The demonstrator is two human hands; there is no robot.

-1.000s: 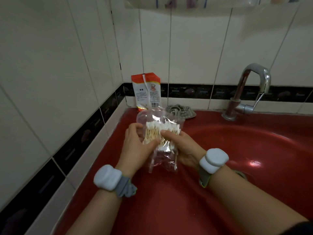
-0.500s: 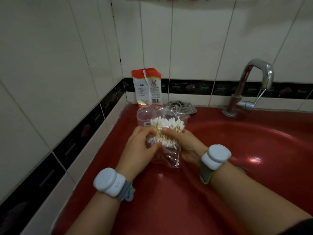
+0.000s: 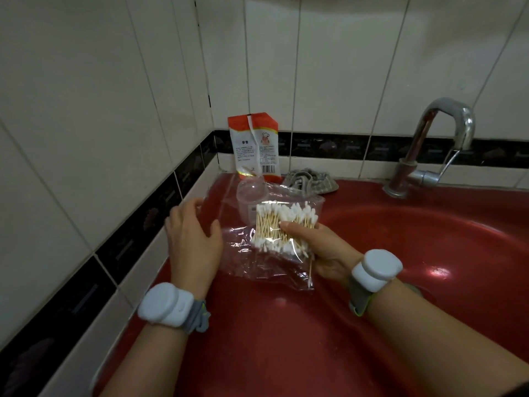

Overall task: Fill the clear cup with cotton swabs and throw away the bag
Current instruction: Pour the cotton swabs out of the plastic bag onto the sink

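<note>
My right hand [image 3: 320, 250] grips a thick bundle of cotton swabs [image 3: 283, 224] with wooden stems, thumb pressed on top. The clear plastic bag [image 3: 257, 267] hangs crumpled under and around the bundle. My left hand [image 3: 194, 239] is at the bag's left edge and holds the plastic stretched out to the left, its fingers partly hidden behind the film. The clear cup [image 3: 252, 196] stands upright on the red sink ledge just behind the bag, partly veiled by it.
An orange and white packet [image 3: 254, 147] leans on the tiled back wall behind the cup. A grey cloth [image 3: 309, 181] lies to its right. The chrome tap [image 3: 423, 156] stands at the back right over the red basin [image 3: 400, 253]. Tiled wall closes the left side.
My left hand has left the swab bundle and moved left, spreading the bag. The swabs now sit in my right hand alone, more exposed above the plastic.
</note>
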